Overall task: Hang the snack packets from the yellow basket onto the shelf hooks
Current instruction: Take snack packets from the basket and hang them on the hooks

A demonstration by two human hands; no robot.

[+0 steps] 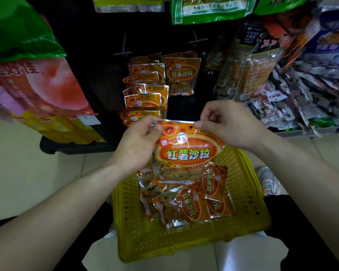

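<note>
Together left hand [139, 141] and right hand [227, 122] pinch the packet [188, 151], perhaps hiding others in the basket [243, 173].

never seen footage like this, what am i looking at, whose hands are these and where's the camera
There is no machine here. This is one picture from a wide-angle camera worn on a person's head, looking forward and down, so the edges bend. The two bare arms are that person's own. The left hand and right hand pinch the top corners of an orange foil snack packet. Below it is a yellow plastic mesh basket holding more orange packets. Ahead is a dark shop shelf where matching hung packets show, near a bare metal hook.
</note>
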